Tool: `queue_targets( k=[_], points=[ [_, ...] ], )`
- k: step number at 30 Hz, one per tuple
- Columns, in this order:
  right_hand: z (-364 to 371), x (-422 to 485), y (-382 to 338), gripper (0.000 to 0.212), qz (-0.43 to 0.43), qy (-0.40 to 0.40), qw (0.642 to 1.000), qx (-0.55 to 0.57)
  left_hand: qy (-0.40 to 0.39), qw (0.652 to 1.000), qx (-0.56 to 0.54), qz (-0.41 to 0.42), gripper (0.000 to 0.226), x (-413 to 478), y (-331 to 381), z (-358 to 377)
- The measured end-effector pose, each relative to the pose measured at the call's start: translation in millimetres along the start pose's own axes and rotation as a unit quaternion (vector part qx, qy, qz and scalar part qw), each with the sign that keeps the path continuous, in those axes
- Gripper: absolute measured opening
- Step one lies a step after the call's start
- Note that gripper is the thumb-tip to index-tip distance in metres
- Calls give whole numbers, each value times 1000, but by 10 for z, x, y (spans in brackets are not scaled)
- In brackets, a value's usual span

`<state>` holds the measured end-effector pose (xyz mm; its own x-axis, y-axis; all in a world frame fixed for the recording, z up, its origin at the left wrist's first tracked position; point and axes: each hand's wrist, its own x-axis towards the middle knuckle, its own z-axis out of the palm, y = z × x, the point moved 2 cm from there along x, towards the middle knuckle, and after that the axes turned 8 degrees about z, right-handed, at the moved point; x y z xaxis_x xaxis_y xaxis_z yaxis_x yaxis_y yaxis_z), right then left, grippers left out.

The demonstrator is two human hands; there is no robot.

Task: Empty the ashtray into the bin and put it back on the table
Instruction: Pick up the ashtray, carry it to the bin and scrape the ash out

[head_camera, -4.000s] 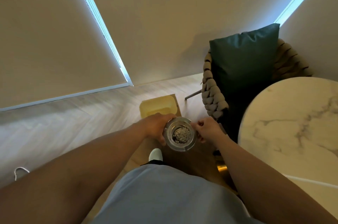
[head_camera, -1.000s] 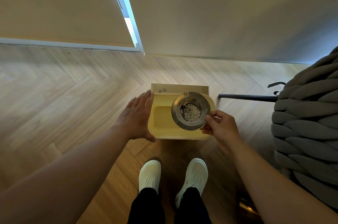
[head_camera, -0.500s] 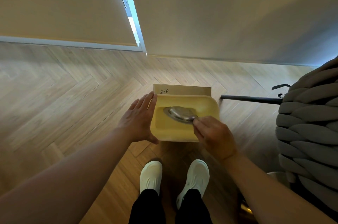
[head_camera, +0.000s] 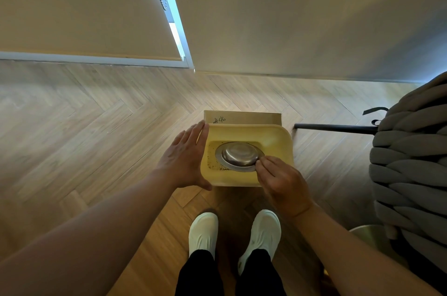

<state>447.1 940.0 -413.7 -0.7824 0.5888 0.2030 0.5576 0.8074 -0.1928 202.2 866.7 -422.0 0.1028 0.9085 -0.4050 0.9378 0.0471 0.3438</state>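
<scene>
A round metal ashtray [head_camera: 238, 155] hangs upside down over the mouth of a yellow bin [head_camera: 278, 144] on the floor. My right hand [head_camera: 281, 180] pinches the ashtray's near rim between thumb and fingers. Dark specks of ash lie inside the bin, to the left of the ashtray. My left hand [head_camera: 185, 160] rests flat against the bin's left wall, fingers together and straight, gripping nothing.
A cardboard box [head_camera: 242, 117] marked "#46" stands behind the bin. A chunky grey knitted chair [head_camera: 411, 162] with a dark leg [head_camera: 333, 127] fills the right side. My white shoes [head_camera: 203, 232] stand just before the bin on herringbone wood flooring. Blinds hang beyond.
The ashtray, held upright with ash one second ago, has been flipped fully upside down over the bin. Ash now lies in the bin. My left hand stays on the bin's side.
</scene>
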Motion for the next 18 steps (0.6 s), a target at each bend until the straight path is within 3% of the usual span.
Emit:
queue_targets(
  k=[18],
  points=[
    [-37,-32,87,36,-4,-6,1000,1,-2,1000,5,-8,157,-3,9,-21]
  ],
)
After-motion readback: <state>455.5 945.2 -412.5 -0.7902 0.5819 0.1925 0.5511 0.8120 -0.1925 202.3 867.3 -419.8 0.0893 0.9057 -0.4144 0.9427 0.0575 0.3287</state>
